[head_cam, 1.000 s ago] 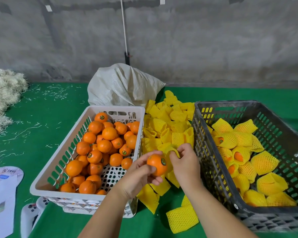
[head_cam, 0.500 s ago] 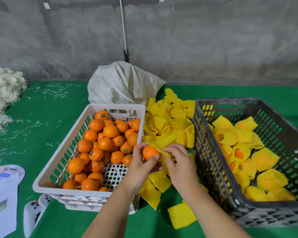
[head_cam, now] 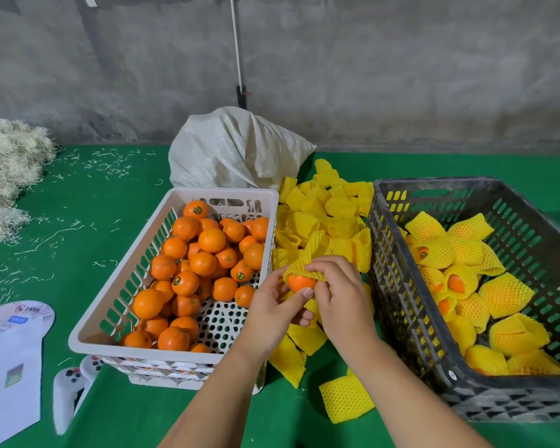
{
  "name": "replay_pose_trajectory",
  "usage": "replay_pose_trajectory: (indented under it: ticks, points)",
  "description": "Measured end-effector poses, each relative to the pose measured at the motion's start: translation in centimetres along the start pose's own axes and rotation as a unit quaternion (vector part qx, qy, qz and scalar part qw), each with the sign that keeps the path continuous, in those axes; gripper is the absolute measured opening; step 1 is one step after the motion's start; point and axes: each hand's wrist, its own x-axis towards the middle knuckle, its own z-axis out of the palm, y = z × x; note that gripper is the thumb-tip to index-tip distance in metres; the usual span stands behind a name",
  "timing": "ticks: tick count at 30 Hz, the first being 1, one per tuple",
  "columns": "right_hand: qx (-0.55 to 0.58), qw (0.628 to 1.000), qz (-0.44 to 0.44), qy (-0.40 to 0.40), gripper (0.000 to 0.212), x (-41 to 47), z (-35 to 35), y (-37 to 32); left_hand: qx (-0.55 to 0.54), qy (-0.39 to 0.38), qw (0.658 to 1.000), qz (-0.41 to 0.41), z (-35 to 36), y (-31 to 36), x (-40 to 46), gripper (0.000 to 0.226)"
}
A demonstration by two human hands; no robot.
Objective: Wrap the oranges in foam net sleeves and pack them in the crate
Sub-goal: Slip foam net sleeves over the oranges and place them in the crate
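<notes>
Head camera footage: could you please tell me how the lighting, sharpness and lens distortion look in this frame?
Head view: soft, even light, only faint shadows under the white basket and dark crate; no glare. Hands, the orange and its foam sleeve are fairly sharp; the wall looks smeared. Wide-angle bending curves the crate's rim and stretches the forearms.

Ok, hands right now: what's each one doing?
Left hand: holds the orange from below.
Right hand: grips the foam net sleeve over the orange.
</notes>
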Motion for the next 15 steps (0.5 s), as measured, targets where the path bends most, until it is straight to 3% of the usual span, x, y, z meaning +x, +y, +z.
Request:
replay_pose_trajectory:
  ticks: [3,5,8,11,15]
  points:
    - [-0.032,0.997,-0.072,0.010,0.024,-0.2,-0.2,-1.1,0.018,0.041,0.999,0.026,0.3,0.0,-0.1,0.036]
    - [-0.024,0.992,-0.122,-0.001,0.026,-0.9,0.1,-1.8,-0.009,0.077,0.997,0.027,0.2,-0.1,0.1,0.034]
    - [0.002,0.995,-0.096,-0.002,0.028,-1.5,0.7,-1.9,-0.019,0.086,0.996,0.020,0.2,-0.2,0.3,0.035]
    - [0.029,0.999,-0.020,0.009,0.045,-1.6,0.9,-1.2,-0.030,0.046,0.998,0.013,-0.3,-0.1,0.1,0.043]
    - [0.010,0.999,-0.050,0.008,0.046,-1.0,1.0,-0.4,-0.001,-0.032,0.999,0.005,-1.0,0.0,0.0,0.068]
